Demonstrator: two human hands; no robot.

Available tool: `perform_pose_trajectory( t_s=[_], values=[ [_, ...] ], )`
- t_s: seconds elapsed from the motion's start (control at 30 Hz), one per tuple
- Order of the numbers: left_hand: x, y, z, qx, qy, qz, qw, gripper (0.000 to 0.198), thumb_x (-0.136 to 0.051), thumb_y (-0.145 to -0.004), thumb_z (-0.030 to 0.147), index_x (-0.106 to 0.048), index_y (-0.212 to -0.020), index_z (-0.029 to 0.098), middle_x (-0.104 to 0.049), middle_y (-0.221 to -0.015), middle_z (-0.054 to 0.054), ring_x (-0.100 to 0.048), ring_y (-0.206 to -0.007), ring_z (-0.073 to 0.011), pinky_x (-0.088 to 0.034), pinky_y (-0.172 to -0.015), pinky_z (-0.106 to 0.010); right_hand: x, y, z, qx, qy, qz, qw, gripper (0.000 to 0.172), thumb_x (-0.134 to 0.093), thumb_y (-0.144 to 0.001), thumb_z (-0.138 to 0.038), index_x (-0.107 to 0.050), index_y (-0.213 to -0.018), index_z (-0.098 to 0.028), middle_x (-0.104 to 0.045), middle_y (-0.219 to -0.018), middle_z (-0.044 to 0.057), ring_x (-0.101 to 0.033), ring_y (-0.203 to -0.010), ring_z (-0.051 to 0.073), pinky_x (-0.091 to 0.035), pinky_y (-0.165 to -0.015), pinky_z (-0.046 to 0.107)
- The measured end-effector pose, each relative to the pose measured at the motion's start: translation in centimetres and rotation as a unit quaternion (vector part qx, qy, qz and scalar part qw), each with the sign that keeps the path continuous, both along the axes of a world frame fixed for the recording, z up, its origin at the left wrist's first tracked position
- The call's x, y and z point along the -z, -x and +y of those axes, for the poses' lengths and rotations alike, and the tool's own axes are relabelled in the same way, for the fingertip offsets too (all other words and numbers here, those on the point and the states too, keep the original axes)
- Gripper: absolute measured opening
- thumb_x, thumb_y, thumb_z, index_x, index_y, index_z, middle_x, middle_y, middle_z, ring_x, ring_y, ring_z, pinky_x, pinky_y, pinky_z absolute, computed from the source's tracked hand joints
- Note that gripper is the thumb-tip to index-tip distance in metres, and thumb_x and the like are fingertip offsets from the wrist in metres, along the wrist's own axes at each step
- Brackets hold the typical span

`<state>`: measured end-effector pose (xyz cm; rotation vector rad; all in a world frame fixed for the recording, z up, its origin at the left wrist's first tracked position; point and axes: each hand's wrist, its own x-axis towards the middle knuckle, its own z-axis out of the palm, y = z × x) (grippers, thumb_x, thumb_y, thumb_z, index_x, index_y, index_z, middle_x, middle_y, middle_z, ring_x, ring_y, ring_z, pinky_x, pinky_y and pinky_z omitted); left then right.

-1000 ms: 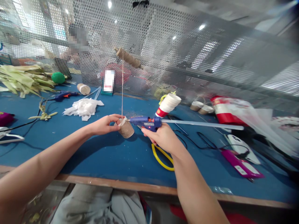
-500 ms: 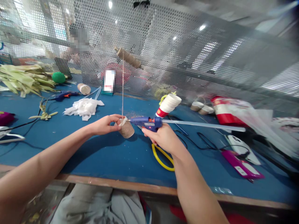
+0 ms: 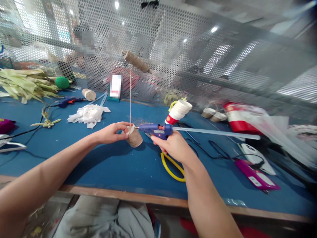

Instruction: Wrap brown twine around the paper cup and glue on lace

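My left hand (image 3: 117, 132) is closed on the rim of a paper cup (image 3: 134, 138) wrapped for most of its height in brown twine, with a white band showing by the fingers. The cup is tilted above the table. A strand of twine (image 3: 130, 92) runs straight up from it to a twine spool (image 3: 137, 61) on the mesh panel. Gripped in my right hand (image 3: 173, 145) is a blue hot glue gun (image 3: 158, 130), its nozzle at the cup's white band. A long clear glue stick (image 3: 215, 132) sticks out of its back. Yellow-handled scissors (image 3: 170, 168) lie under my right wrist.
Stacked white cups (image 3: 180, 110) stand behind the glue gun. White cloth (image 3: 89, 115), another glue gun (image 3: 68, 101), a wrapped cup (image 3: 89, 95) and dry husks (image 3: 24, 82) lie leftward. A purple power strip (image 3: 257, 175) with a black cord lies right. A perforated metal panel (image 3: 173, 49) bounds the back.
The glue gun has shifted very slightly to the right along the cup's rim. Both hands otherwise stay nearly in place.
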<state>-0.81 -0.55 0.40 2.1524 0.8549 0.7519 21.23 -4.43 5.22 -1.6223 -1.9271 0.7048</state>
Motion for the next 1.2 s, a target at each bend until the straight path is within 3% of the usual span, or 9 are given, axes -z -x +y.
perform_pose_trajectory(
  t_s=[1.2],
  values=[
    [-0.2,0.0,0.0,-0.007,-0.002,0.013,1.0,0.019,-0.046,-0.078,0.03,-0.051,-0.069,0.014,-0.044,-0.127,-0.01,-0.043,-0.116,-0.0192,-0.031,-0.096,-0.033,0.0,0.2,-0.6,-0.038,0.017,0.026,0.999,0.02,-0.055,-0.067,-0.033,-0.052,-0.058,-0.016,-0.045,-0.038,-0.004,-0.04,-0.033,0.008,-0.034,-0.037,0.021]
  ],
)
